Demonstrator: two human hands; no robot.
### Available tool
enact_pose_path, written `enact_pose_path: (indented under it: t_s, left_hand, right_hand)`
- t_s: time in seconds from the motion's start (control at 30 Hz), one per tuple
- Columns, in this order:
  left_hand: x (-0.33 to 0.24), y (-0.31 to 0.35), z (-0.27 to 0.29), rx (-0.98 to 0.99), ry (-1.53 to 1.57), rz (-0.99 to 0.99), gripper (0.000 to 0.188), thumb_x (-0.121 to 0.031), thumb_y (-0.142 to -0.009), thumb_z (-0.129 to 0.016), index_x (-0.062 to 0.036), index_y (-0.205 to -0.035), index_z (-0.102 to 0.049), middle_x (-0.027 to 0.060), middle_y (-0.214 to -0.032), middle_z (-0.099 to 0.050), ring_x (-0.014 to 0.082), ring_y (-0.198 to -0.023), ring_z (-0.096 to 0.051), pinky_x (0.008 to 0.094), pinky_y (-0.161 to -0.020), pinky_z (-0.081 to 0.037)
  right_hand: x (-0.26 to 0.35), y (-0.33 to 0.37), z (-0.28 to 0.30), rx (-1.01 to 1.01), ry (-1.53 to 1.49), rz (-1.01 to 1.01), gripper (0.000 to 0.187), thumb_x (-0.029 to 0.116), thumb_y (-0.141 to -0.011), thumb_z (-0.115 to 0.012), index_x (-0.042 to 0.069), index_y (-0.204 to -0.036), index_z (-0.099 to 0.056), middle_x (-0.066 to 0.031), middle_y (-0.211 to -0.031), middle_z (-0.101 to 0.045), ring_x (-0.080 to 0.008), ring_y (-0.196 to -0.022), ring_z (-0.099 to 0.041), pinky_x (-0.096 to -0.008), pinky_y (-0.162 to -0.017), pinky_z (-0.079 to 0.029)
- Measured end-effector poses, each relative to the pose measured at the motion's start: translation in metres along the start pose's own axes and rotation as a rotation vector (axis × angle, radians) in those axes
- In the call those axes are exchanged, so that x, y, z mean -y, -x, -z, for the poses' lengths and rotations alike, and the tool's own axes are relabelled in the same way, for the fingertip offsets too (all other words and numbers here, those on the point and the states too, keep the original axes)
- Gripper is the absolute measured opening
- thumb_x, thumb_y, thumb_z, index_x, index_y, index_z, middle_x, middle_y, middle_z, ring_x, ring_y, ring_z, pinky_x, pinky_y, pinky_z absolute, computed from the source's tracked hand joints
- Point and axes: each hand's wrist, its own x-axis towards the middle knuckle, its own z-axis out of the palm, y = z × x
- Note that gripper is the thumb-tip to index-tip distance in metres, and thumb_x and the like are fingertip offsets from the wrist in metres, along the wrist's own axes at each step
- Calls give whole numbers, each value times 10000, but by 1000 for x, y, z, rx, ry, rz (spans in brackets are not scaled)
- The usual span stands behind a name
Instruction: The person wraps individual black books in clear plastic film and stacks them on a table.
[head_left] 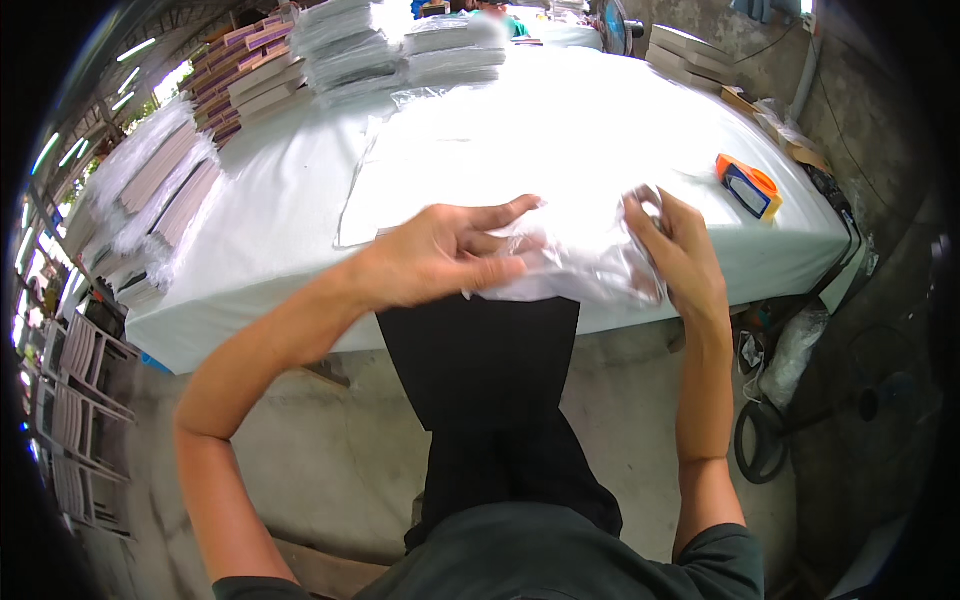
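Observation:
My right hand (682,245) has its fingers closed on one end of a clear, crinkled plastic bag (590,275), just above the table's near edge. At the bag's other end is my left hand (450,255), somewhat blurred, with thumb and fingers spread apart. Some of its fingertips overlap the thin plastic; whether they are inside it or behind it I cannot tell. Under and beyond both hands lies flat white, plastic-looking material (420,165) on the table, its details washed out by glare.
The table (270,220) has a pale cover. An orange and blue tape dispenser (748,187) sits at the right. Plastic-wrapped stacks (150,195) stand at left, more stacks (455,50) at the back. White chairs (90,400) are at far left, a dark fan (870,400) at lower right.

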Motion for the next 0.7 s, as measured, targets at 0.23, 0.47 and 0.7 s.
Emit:
enact_pose_path:
  t_s: [0.23,0.47,0.7]
  left_hand:
    - [25,13,-68,234,350,110,517,-226,-909,-543,16,-1332,-371,75,-1193,-525,136,-1113,-460,297,-964,-359]
    - [23,35,-100,204,853,48,530,-71,-908,-499,35,-1371,-263,148,-1273,-476,245,-1127,-513,332,-963,-417]
    - [49,30,-94,-38,855,139,658,3,-820,-595,17,-1378,-247,159,-1297,-461,254,-1089,-551,382,-944,-458]
  right_hand:
    - [2,80,-13,-3,-403,-131,213,179,-910,-547,-33,-916,-563,8,-713,-554,-23,-586,-480,-180,-475,-364]
    - [-61,128,-21,96,-368,-411,188,182,-899,-568,2,-846,-557,41,-699,-516,-2,-624,-447,-185,-524,-357]
    - [-49,108,-35,-435,460,432,221,-3,-713,-689,19,-896,-568,-121,-916,-552,-246,-768,-559,-325,-623,-455]
